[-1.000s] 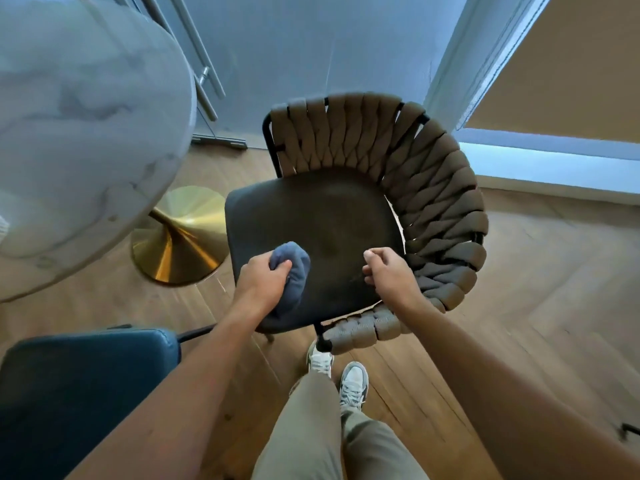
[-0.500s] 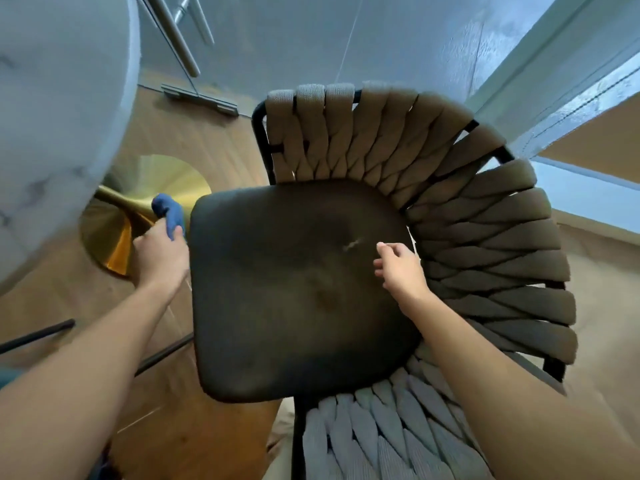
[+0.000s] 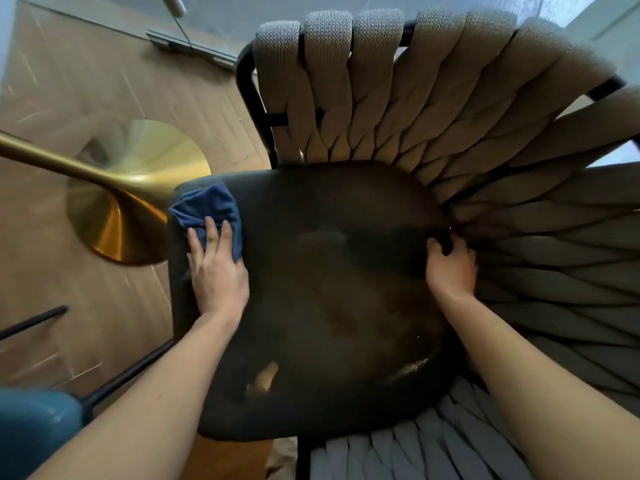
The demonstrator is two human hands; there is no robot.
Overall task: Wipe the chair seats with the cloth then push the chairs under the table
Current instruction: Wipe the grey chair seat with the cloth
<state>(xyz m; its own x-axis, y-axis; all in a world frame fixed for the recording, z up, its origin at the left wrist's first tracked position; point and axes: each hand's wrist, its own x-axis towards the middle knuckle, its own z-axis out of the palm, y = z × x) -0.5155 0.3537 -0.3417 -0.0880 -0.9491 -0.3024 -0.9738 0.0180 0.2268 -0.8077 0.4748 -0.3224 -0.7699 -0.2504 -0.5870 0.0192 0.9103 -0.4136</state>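
Since the earlier frame, the left hand [image 3: 216, 271] carried the cloth [image 3: 207, 211] onto the seat [image 3: 329, 289], straight fingers pressing the soft, light cloth at its left edge. Right hand [image 3: 450, 268] fingers curled at the seat's right edge; grip unclear.

Wood-look plank floor [image 3: 86, 98] runs out past the left hand, and a shiny brass trumpet-shaped pedestal base [image 3: 117, 216] sits on it just left of that hand. Up beyond the fingers there's a pale wall panel [image 3: 221, 12] with a metal floor bracket [image 3: 169, 43].
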